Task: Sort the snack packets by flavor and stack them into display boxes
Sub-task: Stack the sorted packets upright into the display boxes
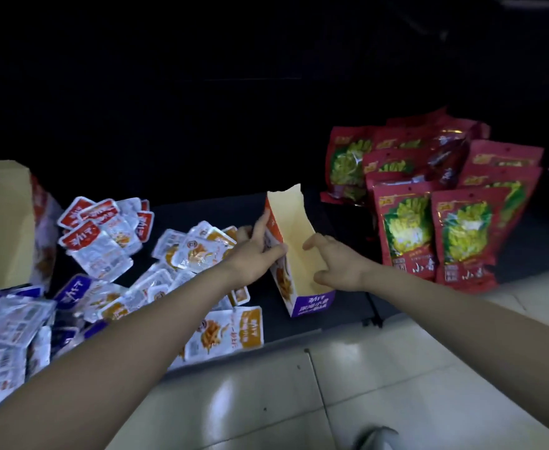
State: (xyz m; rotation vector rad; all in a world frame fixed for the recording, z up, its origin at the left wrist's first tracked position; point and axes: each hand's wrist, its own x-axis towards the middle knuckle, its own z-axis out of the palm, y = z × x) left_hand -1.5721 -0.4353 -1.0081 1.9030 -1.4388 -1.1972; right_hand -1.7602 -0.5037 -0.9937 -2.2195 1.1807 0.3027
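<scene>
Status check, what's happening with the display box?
Left hand grips display box, left wall. Right hand at right wall, grip unclear. Box empty. Loose packets alongside.

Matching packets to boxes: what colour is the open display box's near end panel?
Purple with pale lettering, on the display box; the head view shows it best.

Pale tiled floor [396,384], dark mat [208,212]
</scene>
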